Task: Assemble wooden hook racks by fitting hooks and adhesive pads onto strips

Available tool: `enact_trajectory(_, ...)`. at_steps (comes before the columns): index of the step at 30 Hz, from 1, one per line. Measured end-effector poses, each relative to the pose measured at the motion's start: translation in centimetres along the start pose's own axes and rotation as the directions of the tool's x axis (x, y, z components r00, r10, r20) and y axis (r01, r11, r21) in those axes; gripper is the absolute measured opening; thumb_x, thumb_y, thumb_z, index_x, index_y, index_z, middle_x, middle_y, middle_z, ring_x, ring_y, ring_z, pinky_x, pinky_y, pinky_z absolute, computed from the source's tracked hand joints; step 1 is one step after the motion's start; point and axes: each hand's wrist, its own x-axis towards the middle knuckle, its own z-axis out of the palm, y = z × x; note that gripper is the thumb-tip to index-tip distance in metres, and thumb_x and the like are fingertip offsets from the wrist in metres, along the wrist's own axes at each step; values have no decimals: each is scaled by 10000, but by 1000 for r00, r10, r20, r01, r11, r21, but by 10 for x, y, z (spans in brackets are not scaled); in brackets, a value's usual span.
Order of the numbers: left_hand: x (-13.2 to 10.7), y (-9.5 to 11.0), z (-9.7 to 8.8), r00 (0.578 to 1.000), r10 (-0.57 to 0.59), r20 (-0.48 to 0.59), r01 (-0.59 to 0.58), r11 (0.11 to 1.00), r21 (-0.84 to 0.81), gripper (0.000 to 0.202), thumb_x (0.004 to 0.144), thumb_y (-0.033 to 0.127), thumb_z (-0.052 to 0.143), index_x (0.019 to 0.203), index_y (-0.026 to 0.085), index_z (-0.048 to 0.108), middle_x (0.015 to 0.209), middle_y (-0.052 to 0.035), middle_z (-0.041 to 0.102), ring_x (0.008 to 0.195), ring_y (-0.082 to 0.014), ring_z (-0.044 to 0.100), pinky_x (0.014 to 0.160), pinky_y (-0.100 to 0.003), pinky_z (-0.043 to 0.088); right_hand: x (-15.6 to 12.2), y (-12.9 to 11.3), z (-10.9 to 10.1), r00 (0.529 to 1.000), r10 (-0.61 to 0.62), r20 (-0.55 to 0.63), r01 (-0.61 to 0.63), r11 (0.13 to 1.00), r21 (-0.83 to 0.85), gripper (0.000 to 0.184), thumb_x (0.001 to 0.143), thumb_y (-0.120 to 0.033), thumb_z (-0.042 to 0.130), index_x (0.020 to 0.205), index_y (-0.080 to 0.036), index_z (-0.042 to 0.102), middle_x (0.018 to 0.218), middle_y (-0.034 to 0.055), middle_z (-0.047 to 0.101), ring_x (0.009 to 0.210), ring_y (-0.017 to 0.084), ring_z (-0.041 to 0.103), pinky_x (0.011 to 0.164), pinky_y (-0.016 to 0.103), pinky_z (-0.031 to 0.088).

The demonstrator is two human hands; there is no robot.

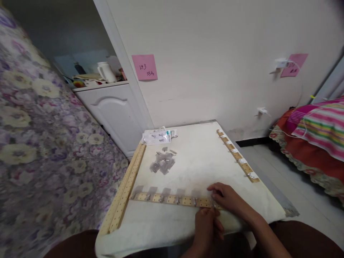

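Observation:
A pale wooden strip with rows of holes (185, 200) lies across the front of the cloth-covered table (193, 161). Small shiny metal pieces (177, 200) stand along it at intervals, with small clear bags (166, 191) beside them on the far side. At the strip's right end, my right hand (227, 197) bends over the last metal piece (214, 205), thumb and fingers curled together. My left hand (206, 222) is closed at the strip's near edge, just below that piece. Whatever the fingertips of either hand pinch is hidden.
Small clear bags (162, 162) are heaped left of centre. Longer perforated wooden strips (126, 190) line the left edge. Another strip (239, 157) with white pieces lies on the right. Flat packages (157, 137) rest at the back left, near a floral curtain (53, 143) and white wall (193, 71).

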Motion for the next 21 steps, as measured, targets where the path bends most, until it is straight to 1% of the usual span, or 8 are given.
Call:
enact_trajectory(5,2,-1,0,1000,3,25,-2,1000,-12,247,703,394,474,721,158,542,386,19,532,275,-100,438,332,-211,155,0,-1,-1,1000,18,14,-18,1000,-5,298,756,-197,471,992,-181,651,808,39,654,734,169,585,693,282,436)
enact_trajectory(8,3,-2,0,1000,8,22,-8,1000,-1,225,704,368,475,716,155,546,392,14,539,277,-99,442,335,-211,161,-1,-1,-1,1000,22,19,-22,1000,-3,292,754,-193,481,990,-183,653,806,37,656,733,167,585,695,279,435)
enact_trajectory(16,2,-1,1,1000,11,11,-11,1000,-23,325,684,461,536,750,143,562,389,7,538,289,-110,434,363,-221,207,0,0,0,999,35,19,-35,999,0,301,735,-183,496,993,-182,651,793,33,654,694,158,578,650,266,431)
enact_trajectory(21,2,-1,0,1000,9,10,-9,1000,-29,349,682,466,552,793,136,575,400,11,544,296,-104,428,373,-216,221,1,3,2,999,48,16,-48,999,-1,302,725,-185,497,985,-181,651,766,27,647,677,157,575,629,264,424)
